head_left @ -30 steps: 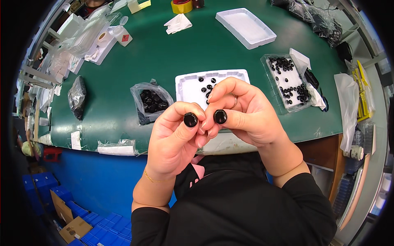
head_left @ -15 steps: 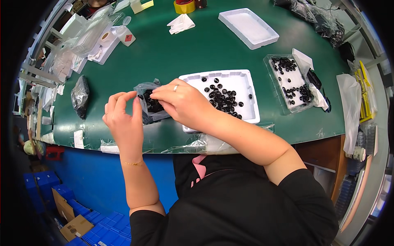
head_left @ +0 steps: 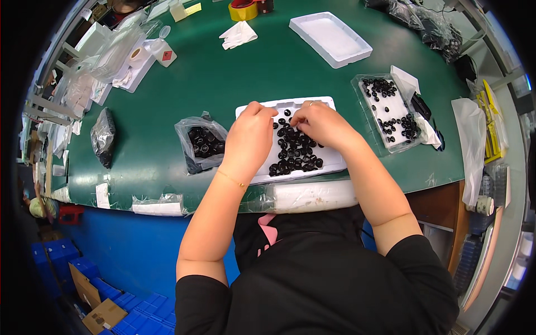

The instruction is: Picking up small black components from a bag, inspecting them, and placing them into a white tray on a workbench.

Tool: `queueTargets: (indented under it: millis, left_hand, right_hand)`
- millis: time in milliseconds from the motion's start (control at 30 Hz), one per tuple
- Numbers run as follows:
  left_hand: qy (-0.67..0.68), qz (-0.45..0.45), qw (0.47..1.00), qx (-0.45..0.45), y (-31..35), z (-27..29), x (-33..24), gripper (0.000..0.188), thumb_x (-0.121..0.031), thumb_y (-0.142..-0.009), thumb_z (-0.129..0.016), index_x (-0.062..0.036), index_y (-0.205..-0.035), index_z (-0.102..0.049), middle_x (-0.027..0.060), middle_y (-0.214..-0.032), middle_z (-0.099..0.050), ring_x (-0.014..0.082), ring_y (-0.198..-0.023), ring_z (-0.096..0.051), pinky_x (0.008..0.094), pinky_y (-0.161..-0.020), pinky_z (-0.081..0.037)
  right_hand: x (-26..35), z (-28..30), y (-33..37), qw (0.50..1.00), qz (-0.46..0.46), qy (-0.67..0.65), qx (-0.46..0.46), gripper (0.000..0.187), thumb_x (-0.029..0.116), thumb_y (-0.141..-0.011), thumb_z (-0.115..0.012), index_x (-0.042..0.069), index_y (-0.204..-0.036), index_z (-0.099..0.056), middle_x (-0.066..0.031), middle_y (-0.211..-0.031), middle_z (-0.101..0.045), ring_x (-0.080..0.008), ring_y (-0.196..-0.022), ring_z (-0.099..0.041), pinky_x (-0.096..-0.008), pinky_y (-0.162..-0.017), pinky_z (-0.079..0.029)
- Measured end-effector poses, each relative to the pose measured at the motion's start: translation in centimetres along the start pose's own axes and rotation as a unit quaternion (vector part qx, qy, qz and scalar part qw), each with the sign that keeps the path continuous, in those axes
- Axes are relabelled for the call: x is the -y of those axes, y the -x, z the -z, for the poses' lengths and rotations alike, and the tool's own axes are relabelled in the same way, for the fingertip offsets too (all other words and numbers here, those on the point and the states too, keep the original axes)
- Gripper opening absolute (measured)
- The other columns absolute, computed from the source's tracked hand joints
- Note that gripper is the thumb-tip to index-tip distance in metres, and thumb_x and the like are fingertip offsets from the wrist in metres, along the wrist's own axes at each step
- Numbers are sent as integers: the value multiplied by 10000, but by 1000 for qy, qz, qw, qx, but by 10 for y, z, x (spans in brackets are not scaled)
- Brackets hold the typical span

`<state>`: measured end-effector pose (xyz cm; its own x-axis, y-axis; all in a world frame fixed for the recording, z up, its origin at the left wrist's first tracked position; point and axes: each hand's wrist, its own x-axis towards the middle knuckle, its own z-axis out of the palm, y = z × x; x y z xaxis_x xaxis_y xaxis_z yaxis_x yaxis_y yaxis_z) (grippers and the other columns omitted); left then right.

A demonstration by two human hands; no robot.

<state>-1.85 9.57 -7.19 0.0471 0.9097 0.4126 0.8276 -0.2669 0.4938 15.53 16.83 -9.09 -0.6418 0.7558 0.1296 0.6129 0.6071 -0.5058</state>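
Observation:
A shallow white tray (head_left: 335, 162) holds a spread of small round black pieces (head_left: 296, 148), shiny on top. Over its left side is my left hand (head_left: 249, 137), fingers bent and pinched together. My right hand (head_left: 325, 127) reaches over the tray's far right part, its fingers curled in above the pieces. Whatever either pinch holds is too small or hidden to make out. Just left of the tray lies an open plastic bag (head_left: 187, 131) with more black round pieces (head_left: 205, 143) inside; neither hand touches it.
To the right, a clear tray (head_left: 399, 146) holds more black pieces. A second white tray (head_left: 332, 39) lies at the back, near a white glove (head_left: 239, 35) and yellow tape (head_left: 243, 10). A filled bag (head_left: 103, 138) and a white bottle (head_left: 163, 53) are on the left.
Both hands have left the plastic bag and moved right, over the white tray. More black pieces now lie in the tray's near part. The bag stands open by itself.

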Motion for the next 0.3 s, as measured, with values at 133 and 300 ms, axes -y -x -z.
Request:
queueTargets:
  millis: [133,300]
  left_hand:
    - [-63,51,993,91,-2,-29,17,119,-41,-765,-579,-19,-874,-623,150,-873,-572,327,-810,-584,396,-695,-486]
    - [-37,65,992,100,1,-30,16,135,-67,-755,-605,-29,-883,-628,167,-869,-572,348,-810,-582,389,-719,-491]
  right_hand:
    - [0,0,1,998,-17,-48,34,106,34,-733,-595,36,-820,-656,-103,-842,-625,-274,-856,-566,-355,-766,-462]
    - [21,14,6,961,-115,-247,50,105,95,-740,-614,25,-806,-657,-153,-910,-642,-216,-946,-596,-348,-830,-453]
